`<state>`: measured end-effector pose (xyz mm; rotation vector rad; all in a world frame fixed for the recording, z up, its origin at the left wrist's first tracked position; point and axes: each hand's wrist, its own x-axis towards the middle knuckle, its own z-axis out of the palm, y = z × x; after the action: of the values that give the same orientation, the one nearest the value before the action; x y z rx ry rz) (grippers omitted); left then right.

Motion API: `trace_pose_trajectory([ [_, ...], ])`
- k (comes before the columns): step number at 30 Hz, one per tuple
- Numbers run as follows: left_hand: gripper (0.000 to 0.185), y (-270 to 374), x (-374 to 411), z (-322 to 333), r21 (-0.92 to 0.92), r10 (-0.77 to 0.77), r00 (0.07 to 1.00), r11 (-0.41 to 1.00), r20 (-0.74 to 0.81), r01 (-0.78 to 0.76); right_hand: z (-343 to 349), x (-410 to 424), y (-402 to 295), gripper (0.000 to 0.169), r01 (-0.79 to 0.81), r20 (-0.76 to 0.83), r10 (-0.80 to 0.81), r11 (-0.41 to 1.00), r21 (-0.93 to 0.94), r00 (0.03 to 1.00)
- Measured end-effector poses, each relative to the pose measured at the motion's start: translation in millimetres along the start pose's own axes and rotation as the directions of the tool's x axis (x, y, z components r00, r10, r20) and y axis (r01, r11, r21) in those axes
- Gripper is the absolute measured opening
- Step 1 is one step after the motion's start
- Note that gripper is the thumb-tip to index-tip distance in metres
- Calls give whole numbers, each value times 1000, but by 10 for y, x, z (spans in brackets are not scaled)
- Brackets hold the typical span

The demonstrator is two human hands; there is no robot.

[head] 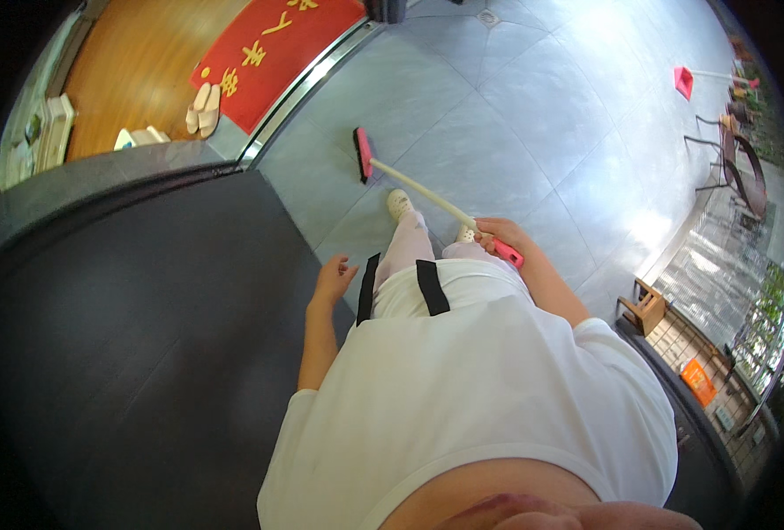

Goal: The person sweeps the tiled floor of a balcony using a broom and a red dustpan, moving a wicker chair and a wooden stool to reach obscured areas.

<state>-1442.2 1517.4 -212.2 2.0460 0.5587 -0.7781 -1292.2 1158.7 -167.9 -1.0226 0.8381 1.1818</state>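
My right hand (503, 234) grips the pale handle of a broom (425, 191) close to its pink end grip. The broom slants away to the upper left, and its pink head with dark bristles rests on the grey tiled floor (485, 126), just ahead of my left foot. At my left side, my left hand (336, 275) hangs free with its fingers loosely curled and apart, holding nothing. Two black straps (433, 287) dangle at the front of my white clothing. I wear cream clogs (400, 205) on my feet.
A metal door track (312, 81) borders a red mat (279, 53) bearing yellow writing. Slippers (204, 109) lie on the wood floor beyond. A dark panel or wall (134, 318) fills my left. To the right are a pink dustpan (683, 83), a chair (739, 165) and a wooden stool (643, 307).
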Motion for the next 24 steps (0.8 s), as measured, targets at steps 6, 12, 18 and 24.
trace_pose_trajectory([
  [6,34,-319,-48,208,-16,-67,993,998,-99,65,-978,-196,-133,22,17,-99,-11,998,63,995],
  [12,34,-392,-45,569,133,-86,996,988,14,83,-2151,-712,-164,11,142,-258,-70,951,274,964],
  [18,33,12,-28,857,62,-22,999,998,50,19,-2389,-993,-327,22,370,-355,-293,913,173,888],
  [24,30,149,-158,1151,-68,-34,999,997,12,35,-2168,-472,-335,21,383,-125,-369,795,470,921],
])
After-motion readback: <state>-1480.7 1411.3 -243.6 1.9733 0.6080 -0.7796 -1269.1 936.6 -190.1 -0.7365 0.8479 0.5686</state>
